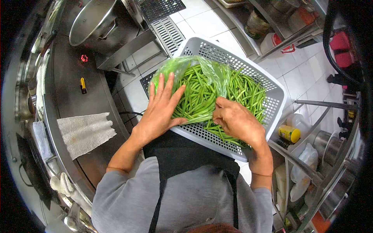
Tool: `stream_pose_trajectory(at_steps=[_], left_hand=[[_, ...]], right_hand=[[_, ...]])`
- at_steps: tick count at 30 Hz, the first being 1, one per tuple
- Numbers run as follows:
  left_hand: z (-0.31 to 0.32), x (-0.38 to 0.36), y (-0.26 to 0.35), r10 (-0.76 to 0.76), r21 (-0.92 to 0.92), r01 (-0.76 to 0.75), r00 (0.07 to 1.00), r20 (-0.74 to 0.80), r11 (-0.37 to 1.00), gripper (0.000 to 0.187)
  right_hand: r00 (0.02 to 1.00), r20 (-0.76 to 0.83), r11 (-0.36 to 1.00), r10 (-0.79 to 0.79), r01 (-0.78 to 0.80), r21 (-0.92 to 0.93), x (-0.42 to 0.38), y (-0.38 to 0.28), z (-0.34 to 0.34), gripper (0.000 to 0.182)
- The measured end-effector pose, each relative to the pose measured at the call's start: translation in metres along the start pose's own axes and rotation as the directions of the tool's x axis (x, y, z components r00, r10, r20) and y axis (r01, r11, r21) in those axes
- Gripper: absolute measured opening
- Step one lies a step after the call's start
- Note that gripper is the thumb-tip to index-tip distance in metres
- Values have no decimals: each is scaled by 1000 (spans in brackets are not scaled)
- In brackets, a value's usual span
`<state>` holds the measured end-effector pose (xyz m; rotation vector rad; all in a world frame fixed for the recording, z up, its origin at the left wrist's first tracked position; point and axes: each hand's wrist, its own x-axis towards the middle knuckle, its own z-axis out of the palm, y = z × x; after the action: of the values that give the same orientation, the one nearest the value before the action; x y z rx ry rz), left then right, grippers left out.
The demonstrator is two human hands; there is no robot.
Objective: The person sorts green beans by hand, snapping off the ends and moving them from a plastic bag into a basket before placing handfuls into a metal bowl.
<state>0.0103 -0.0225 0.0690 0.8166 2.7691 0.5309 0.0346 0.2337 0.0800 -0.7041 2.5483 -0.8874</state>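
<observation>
At mid-frame, the bag (217, 75) of beans (196, 93) in the basket (272, 95) is best held taut, edge pinched by the right hand (235, 120), side steadied by the left hand (157, 105), fingers spread wide.

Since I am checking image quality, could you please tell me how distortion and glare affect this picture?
Head view: lens distortion bows the counter at left, and the corners fall to black; same head view: glare streaks the plastic bag.
</observation>
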Motion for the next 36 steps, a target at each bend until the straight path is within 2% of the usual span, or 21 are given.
stream_pose_trajectory(at_steps=[2, 3, 4, 6, 7, 8, 10, 11, 12, 14, 15, 16, 19, 21, 23, 25, 26, 28, 30, 32, 36], left_hand=[[-18, 1, 8, 72, -13, -75, 986, -148, 997, 79], [-24, 6, 12, 72, -73, -99, 947, -314, 992, 51], [-24, 12, 13, 73, -71, -100, 947, -314, 992, 51], [-23, 26, 16, -8, -175, -43, 960, -281, 984, 30], [-7, 37, 15, 8, -137, -59, 936, -351, 989, 25], [4, 41, 16, 20, -133, -70, 938, -347, 989, 25], [21, 51, 17, 19, -161, -44, 988, -153, 986, 30], [29, 53, 16, 33, -123, -61, 975, -218, 990, 30], [32, 54, 14, 39, -124, -66, 977, -208, 990, 30], [35, 55, 8, -96, -192, 52, 968, -230, 980, 27], [35, 55, 7, -90, -203, 38, 964, -251, 978, 24], [35, 55, 7, -93, -202, 41, 962, -255, 978, 24], [31, 53, 10, -83, -222, 27, 965, -248, 975, 24], [28, 51, 5, -107, -304, 8, 944, -311, 953, 21], [21, 47, -2, -95, -381, -19, 955, -279, 924, 19], [13, 41, -4, -93, -514, -43, 968, -234, 857, 13], [8, 40, -3, -97, -515, -36, 969, -229, 857, 13], [-5, 38, 2, -110, -615, -73, 961, -255, 785, 18], [-18, 38, 3, -82, -577, -120, 947, -311, 808, 17], [-27, 37, 4, -192, -610, -73, 914, -357, 789, 19], [-36, 35, 2, -200, -673, -149, 889, -411, 725, 19]], right_hand=[[992, -125, 999, -8, 14, 43, -1, -8, -8, 3], [979, -201, 998, -40, 49, 40, 2, -10, -13, 5], [978, -203, 998, -41, 50, 40, 6, -12, -18, 5], [938, -345, 1000, 26, -27, 1, 13, -18, -21, 6], [937, -350, 1000, 16, -15, 6, 19, -15, -18, 8], [933, -360, 1000, 23, -22, 8, 24, -10, -12, 8], [938, -345, 998, -19, -1, -58, 32, 3, 2, 12], [947, -319, 998, 46, -53, -15, 34, 8, 6, 19], [945, -322, 998, 56, -61, -7, 35, 13, 10, 19], [873, -454, 965, 177, -245, -95, 38, 22, 15, 15], [888, -387, 963, 247, -268, 1, 37, 28, 15, 22], [890, -386, 965, 243, -264, -2, 36, 32, 15, 22], [924, -327, 980, 197, -173, 102, 34, 42, 11, 30], [937, -300, 982, 179, -149, 118, 31, 44, 3, 28], [951, -265, 981, 160, -125, 146, 31, 42, 1, 26], [910, -408, 984, 75, 0, 180, 32, 36, 3, 22], [912, -404, 983, 76, 0, 186, 33, 31, 3, 22], [858, -512, 972, 39, 85, 217, 35, 18, 1, 19], [854, -519, 968, 31, 103, 228, 35, 12, 0, 16], [838, -545, 962, 21, 132, 240, 34, 8, -1, 14], [808, -588, 946, 45, 155, 285, 34, 12, 2, 11]])
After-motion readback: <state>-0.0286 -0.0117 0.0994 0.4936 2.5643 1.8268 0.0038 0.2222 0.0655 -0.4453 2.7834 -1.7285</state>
